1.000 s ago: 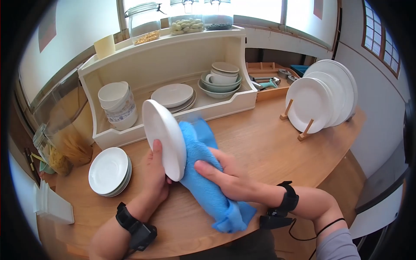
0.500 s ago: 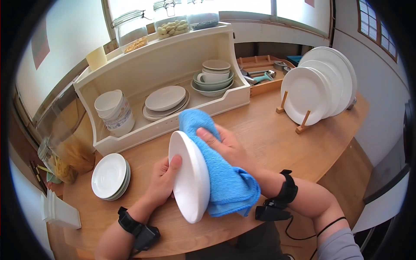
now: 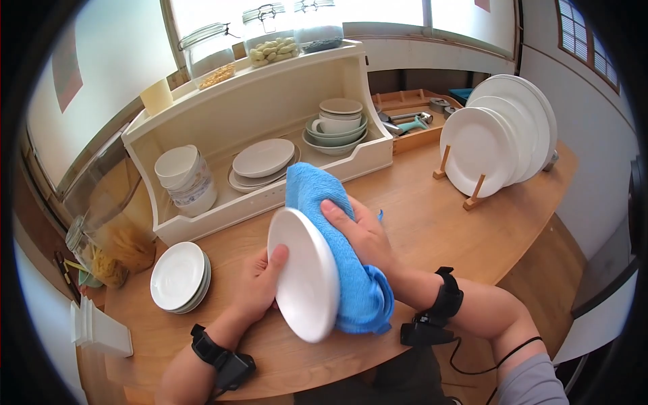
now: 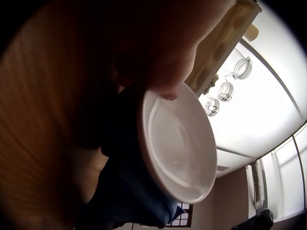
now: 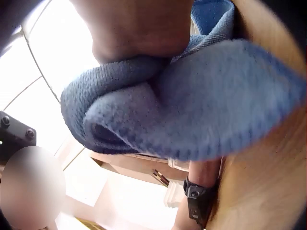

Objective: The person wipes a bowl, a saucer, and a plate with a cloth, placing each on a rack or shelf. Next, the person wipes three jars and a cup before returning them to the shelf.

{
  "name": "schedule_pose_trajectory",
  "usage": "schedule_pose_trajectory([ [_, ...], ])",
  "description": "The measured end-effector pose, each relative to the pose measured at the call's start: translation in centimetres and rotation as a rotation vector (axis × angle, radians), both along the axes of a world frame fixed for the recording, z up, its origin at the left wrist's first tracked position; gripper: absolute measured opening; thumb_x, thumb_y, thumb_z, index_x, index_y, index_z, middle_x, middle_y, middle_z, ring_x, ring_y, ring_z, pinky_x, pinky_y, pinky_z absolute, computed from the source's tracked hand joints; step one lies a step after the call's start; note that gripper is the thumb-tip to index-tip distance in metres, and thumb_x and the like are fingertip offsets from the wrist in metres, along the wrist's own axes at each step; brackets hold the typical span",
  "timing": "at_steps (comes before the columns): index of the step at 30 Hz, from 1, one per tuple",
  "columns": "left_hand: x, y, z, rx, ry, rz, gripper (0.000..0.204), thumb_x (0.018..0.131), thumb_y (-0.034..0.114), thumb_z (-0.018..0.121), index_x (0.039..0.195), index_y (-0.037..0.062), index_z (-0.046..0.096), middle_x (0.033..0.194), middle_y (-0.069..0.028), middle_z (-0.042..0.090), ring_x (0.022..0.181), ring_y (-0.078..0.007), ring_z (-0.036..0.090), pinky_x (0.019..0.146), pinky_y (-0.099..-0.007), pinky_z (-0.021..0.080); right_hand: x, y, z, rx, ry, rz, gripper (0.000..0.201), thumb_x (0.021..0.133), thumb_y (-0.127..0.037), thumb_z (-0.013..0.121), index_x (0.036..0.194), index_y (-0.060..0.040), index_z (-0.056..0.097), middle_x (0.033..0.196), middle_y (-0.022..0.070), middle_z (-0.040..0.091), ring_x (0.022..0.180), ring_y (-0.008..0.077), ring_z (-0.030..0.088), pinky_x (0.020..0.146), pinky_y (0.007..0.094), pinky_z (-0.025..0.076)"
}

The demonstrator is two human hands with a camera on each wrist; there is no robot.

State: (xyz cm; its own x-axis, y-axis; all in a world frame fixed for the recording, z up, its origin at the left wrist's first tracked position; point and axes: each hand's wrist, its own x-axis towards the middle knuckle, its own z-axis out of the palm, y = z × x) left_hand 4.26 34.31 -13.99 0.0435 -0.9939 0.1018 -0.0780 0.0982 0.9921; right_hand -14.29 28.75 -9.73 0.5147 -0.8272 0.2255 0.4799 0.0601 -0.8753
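Note:
My left hand (image 3: 260, 283) holds a white plate (image 3: 304, 277) by its near-left rim, thumb on the face. The plate is tilted up on edge above the table. Behind it, my right hand (image 3: 364, 236) grips a folded blue cloth (image 3: 317, 185), which lies along the plate's back and right rim. In the left wrist view the plate's shiny inner face (image 4: 180, 139) shows, with the dark-looking cloth (image 4: 129, 187) against its back. The cloth's stitched edge (image 5: 201, 153) fills much of the right wrist view; the right fingers are hidden by it.
A stack of small white plates (image 3: 179, 277) stands left on the table (image 3: 418, 223). At the back, a cream shelf (image 3: 270, 199) bears bowls, plates and cups, with glass jars (image 3: 273, 50) on top. Large plates (image 3: 479, 152) stand in a wooden rack at right, near a utensil tray (image 3: 412, 138).
The plate and my left hand have moved right and toward me. My right hand has shifted slightly up and right, and the cloth's lower end, once hanging long, is now folded up behind the plate.

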Motion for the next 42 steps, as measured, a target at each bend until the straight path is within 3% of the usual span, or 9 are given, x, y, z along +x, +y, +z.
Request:
schedule_pose_trajectory([
  [1,-0.2,0.1,0.0,-0.006,-0.068,-0.055,0.045,0.096,0.044,0.045,0.096,0.0023,0.06,0.064,-0.0013,0.06,0.044,-0.0051,0.051,0.036,-0.0199,0.037,-0.2,-0.4,-0.3,0.053,0.023,-0.014,0.031,0.096,-0.027,0.051,0.113,-0.0007,0.054,0.089,0.0013,0.06,0.077,0.0032,0.054,0.065,0.0201,0.047],
  [2,0.0,0.2,0.2,0.054,0.018,-0.046,0.02,0.094,0.019,0.051,0.102,0.0025,0.06,0.083,-0.0026,0.064,0.068,-0.0096,0.061,0.06,-0.0231,0.049,0.1,-0.3,-0.5,0.042,0.109,0.003,0.033,0.096,-0.027,0.051,0.115,-0.0001,0.053,0.095,0.0048,0.061,0.084,0.0066,0.056,0.073,0.0224,0.048],
  [5,-0.3,0.3,0.9,0.007,0.185,0.094,0.02,0.095,0.022,0.051,0.101,0.0043,0.06,0.081,-0.0013,0.063,0.066,-0.0099,0.06,0.061,-0.0224,0.048,1.9,-0.4,-4.0,-0.102,0.168,0.109,0.034,0.096,-0.027,0.051,0.117,0.0,0.054,0.104,0.0081,0.062,0.094,0.0114,0.055,0.082,0.0261,0.046],
  [7,-2.0,-0.1,2.5,-0.015,0.327,0.4,0.025,0.096,0.029,0.047,0.098,0.0062,0.058,0.071,-0.0001,0.058,0.053,-0.0091,0.053,0.048,-0.0212,0.043,1.9,0.0,-4.3,-0.188,0.24,0.299,0.035,0.095,-0.026,0.05,0.119,-0.0001,0.054,0.111,0.011,0.061,0.102,0.017,0.054,0.089,0.0297,0.043],
  [10,1.3,-0.3,1.6,0.03,0.25,0.461,0.043,0.096,0.046,0.042,0.089,0.005,0.055,0.058,-0.0019,0.052,0.035,-0.009,0.042,0.029,-0.02,0.03,2.1,0.2,-4.8,-0.44,0.31,0.211,0.034,0.091,-0.025,0.056,0.11,0.0022,0.055,0.101,0.0156,0.063,0.095,0.0223,0.059,0.083,0.0338,0.045],
  [15,4.7,-1.9,2.6,0.127,0.294,0.607,0.03,0.093,0.039,0.046,0.087,0.0097,0.051,0.052,0.0017,0.04,0.036,-0.0119,0.04,0.031,-0.0238,0.027,1.8,0.4,-4.7,-0.58,0.408,0.118,0.033,0.088,-0.028,0.059,0.099,0.0026,0.053,0.092,0.019,0.063,0.087,0.0289,0.06,0.077,0.0369,0.046],
  [21,9.5,-9.7,8.2,0.081,-0.151,0.523,0.031,0.092,0.036,0.049,0.076,0.0098,0.05,0.051,0.0021,0.042,0.035,-0.0106,0.039,0.032,-0.0237,0.026,1.6,0.8,-4.4,-0.597,0.413,0.123,0.032,0.081,-0.027,0.057,0.091,0.0039,0.052,0.086,0.0272,0.06,0.086,0.0442,0.056,0.074,0.0483,0.044],
  [30,10.4,-18.6,8.4,0.296,-0.404,0.581,0.029,0.087,0.029,0.048,0.067,0.007,0.05,0.052,-0.0002,0.043,0.036,-0.0129,0.04,0.032,-0.0259,0.025,2.0,0.6,-5.2,-0.637,0.382,0.12,0.031,0.084,-0.027,0.057,0.09,0.0025,0.051,0.082,0.0261,0.06,0.082,0.0424,0.058,0.07,0.0463,0.045],
  [42,10.7,-19.1,6.4,0.27,-0.753,0.612,0.041,0.084,0.037,0.054,0.071,-0.0024,0.056,0.053,-0.0043,0.046,0.046,-0.0165,0.044,0.038,-0.033,0.032,2.1,0.7,-5.3,-0.612,0.361,0.127,0.032,0.084,-0.028,0.058,0.092,0.0028,0.051,0.084,0.0266,0.06,0.084,0.0432,0.058,0.072,0.0459,0.045],
])
